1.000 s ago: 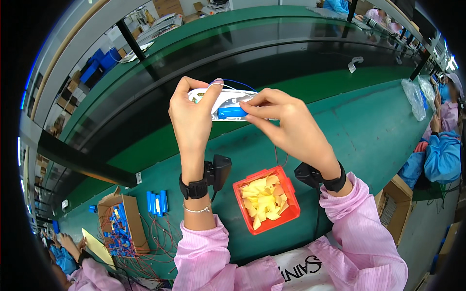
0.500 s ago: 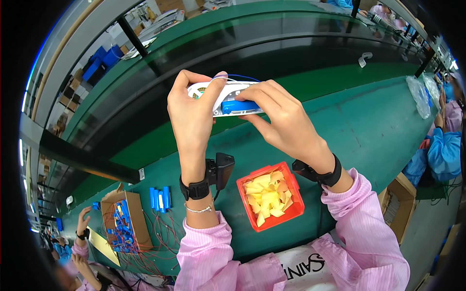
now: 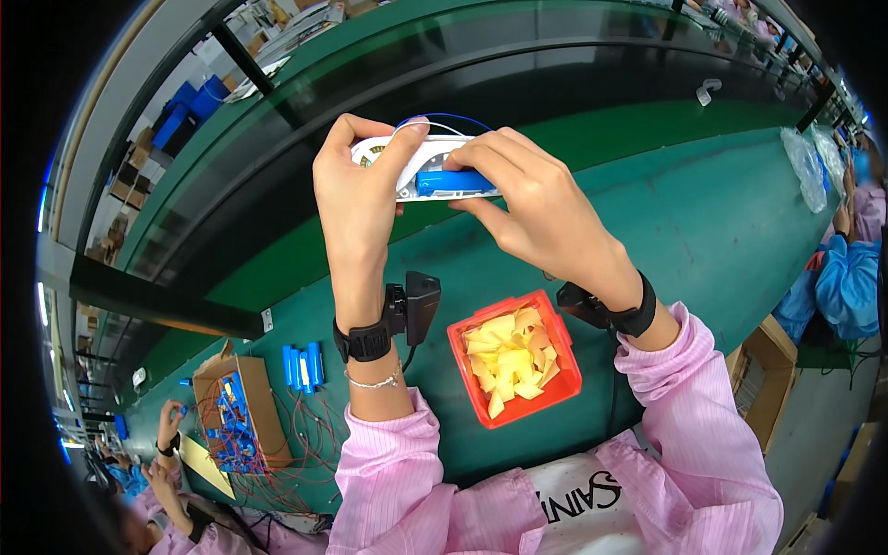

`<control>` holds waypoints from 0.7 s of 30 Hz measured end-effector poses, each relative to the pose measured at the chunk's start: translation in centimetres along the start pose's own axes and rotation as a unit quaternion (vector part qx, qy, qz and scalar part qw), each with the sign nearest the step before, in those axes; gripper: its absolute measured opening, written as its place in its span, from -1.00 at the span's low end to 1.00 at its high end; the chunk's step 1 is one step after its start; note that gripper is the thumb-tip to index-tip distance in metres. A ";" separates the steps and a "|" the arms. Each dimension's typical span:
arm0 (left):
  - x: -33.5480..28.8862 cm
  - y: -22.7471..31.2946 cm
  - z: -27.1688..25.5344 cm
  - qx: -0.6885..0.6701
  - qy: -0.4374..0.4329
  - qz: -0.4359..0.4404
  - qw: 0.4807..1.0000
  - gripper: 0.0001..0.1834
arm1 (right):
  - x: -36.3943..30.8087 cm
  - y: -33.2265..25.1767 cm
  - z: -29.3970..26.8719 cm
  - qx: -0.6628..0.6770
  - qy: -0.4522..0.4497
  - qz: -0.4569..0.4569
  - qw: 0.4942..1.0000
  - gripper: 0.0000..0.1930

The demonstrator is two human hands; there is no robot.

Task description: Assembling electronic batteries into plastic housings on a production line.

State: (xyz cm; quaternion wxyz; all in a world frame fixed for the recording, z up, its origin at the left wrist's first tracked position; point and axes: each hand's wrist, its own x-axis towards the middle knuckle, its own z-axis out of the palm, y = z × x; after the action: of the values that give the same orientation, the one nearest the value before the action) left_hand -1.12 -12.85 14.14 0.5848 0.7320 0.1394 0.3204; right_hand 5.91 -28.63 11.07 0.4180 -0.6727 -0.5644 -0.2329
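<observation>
Both hands hold a white plastic housing (image 3: 431, 152) up above the bench. My left hand (image 3: 356, 194) is closed round its left end, thumb over the front, beside a green and gold part that shows inside. A blue cylindrical battery (image 3: 449, 182) lies lengthwise in the open housing. My right hand (image 3: 546, 208) grips the right end, fingers over the battery and thumb under the lower edge. A blue wire (image 3: 455, 118) and a white one arch over the top. My right fingers hide the battery's right end.
A red bin (image 3: 529, 413) of yellow paper pieces stands below my hands on the green bench (image 3: 684, 222). To the left are several blue batteries (image 3: 302, 368) and a cardboard box (image 3: 264, 407) of wired batteries. A co-worker's hand (image 3: 169, 425) is beyond; plastic bags (image 3: 803, 171) lie right.
My hands and the housing have moved slightly up in the picture. The grip looks much the same, with the battery still inside. The co-worker's hands at the left have shifted.
</observation>
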 end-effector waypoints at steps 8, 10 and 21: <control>2.7 -3.1 -4.8 0.045 -0.251 -0.145 0.956 -0.58 | -0.4 0.5 0.3 -0.010 -0.060 0.033 0.998 -0.54; 4.6 -6.9 -6.9 0.022 -0.186 -0.159 0.969 -0.59 | 0.1 0.1 -0.1 -0.032 -0.038 0.035 0.998 -0.50; 6.7 -19.7 -11.8 0.177 0.088 -0.117 0.973 -0.40 | 1.7 1.1 -7.3 -0.011 0.052 0.122 0.991 -0.70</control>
State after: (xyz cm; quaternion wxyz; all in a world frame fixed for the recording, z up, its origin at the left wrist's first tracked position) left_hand -0.14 5.59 -1.16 0.4649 0.7715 0.3293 0.2831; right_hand 8.57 -33.73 16.00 0.4648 -0.7279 -0.4530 -0.2213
